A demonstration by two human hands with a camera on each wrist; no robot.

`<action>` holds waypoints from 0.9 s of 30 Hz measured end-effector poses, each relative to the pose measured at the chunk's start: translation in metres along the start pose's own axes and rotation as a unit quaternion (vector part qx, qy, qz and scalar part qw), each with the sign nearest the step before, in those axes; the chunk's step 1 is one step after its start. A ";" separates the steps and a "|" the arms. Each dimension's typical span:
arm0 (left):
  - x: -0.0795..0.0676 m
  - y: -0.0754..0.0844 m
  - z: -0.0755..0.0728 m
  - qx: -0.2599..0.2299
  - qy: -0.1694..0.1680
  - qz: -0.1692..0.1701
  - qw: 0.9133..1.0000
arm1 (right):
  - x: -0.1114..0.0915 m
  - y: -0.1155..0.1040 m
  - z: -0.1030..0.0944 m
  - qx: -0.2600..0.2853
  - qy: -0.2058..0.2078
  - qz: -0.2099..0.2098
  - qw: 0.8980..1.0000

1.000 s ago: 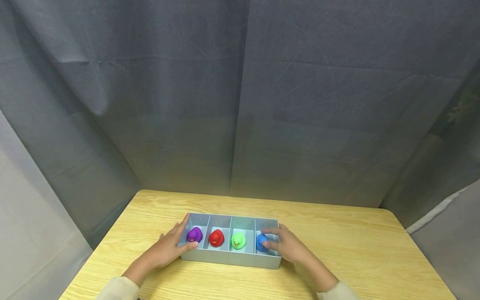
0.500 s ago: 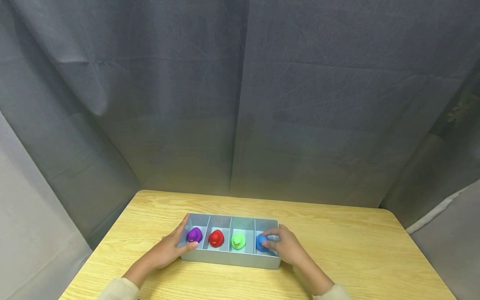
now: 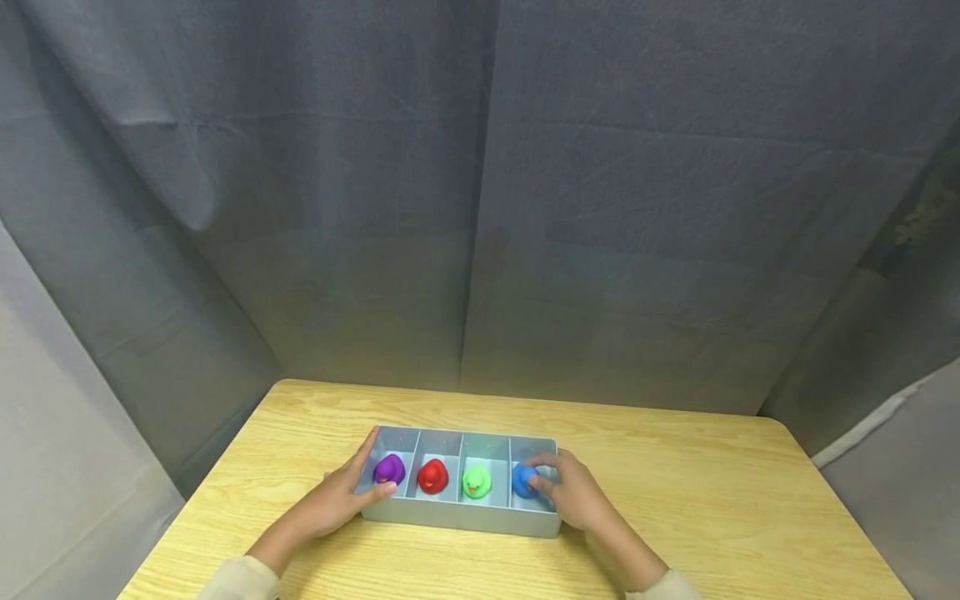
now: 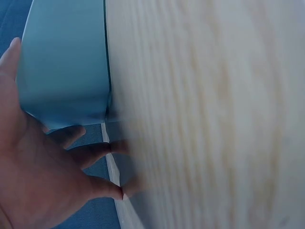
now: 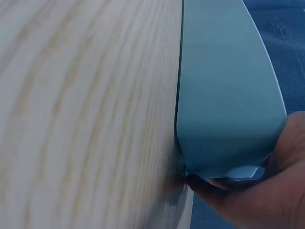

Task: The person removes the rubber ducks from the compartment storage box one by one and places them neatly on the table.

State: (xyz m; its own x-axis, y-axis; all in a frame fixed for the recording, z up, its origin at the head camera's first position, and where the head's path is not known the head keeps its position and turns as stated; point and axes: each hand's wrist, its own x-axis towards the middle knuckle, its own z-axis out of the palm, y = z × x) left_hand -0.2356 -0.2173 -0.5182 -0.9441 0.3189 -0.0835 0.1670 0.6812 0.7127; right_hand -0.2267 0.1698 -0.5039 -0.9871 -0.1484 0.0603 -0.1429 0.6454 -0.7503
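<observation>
A grey-blue box [image 3: 462, 515] with a row of compartments holds a purple rubber duck [image 3: 390, 469], a red one and a green one [image 3: 477, 482], each in its own section. A blue rubber duck [image 3: 524, 480] sits in the rightmost section. My right hand [image 3: 576, 492] reaches over the box's right end, thumb and forefinger pinching the blue duck. At the left end, my left hand [image 3: 337, 498] rests with straight, spread fingers, its thumb over the front rim and forefinger along the end wall. In the left wrist view, its other fingers [image 4: 90, 155] extend below the box end.
The box stands on a light wood-grain table [image 3: 675, 492] with rounded back corners. Grey cloth [image 3: 480, 250] hangs behind the table and at both sides. The red rubber duck [image 3: 432, 476] lies between the purple and green ones.
The blue duck has turned and shifted slightly right between my right thumb and forefinger; its beak no longer shows. My left hand and the box stay nearly still.
</observation>
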 end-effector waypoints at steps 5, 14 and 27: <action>0.000 -0.001 0.000 -0.003 0.000 0.000 1.000 | -0.001 -0.001 -0.001 -0.003 0.002 -0.005 1.000; -0.001 0.001 0.000 0.001 0.005 0.004 1.000 | -0.004 -0.006 -0.005 -0.009 0.011 -0.017 1.000; -0.002 0.002 0.000 0.000 0.002 0.002 1.000 | -0.005 -0.009 -0.010 -0.012 0.013 -0.026 1.000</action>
State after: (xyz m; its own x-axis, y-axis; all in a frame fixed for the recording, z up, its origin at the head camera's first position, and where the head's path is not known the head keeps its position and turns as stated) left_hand -0.2338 -0.2164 -0.5160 -0.9444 0.3191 -0.0791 0.1703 0.6807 0.7125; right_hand -0.2214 0.1725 -0.4912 -0.9799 -0.1626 0.1158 -0.1950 0.6558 -0.7293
